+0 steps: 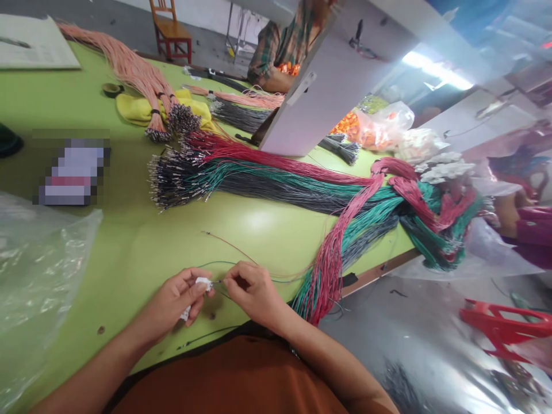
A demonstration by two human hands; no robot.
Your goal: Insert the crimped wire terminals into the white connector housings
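Between the thumb and fingers of my left hand (pixel 179 299) is a small white plastic connector housing (pixel 204 283). A second white piece (pixel 185 313) shows lower down by the same palm. My right hand (pixel 254 290) pinches a thin dark wire (pixel 218 282), its tip at the housing's right side; whether it is inside I cannot tell. A red wire (pixel 230 241) and a green wire (pixel 213 263) run loose just beyond my hands. Nearer my body lies a black wire (pixel 207 336) with a metal terminal at its end.
Bundles of red wires (pixel 276 167), green wires (pixel 259 177) and black wires (pixel 276 192) stretch across the green table (pixel 142 247). A grey panel (pixel 328 75) rises behind them. To the left are a phone (pixel 73 172) and a clear plastic bag (pixel 38 287). A co-worker's sleeve (pixel 269 52) shows beyond.
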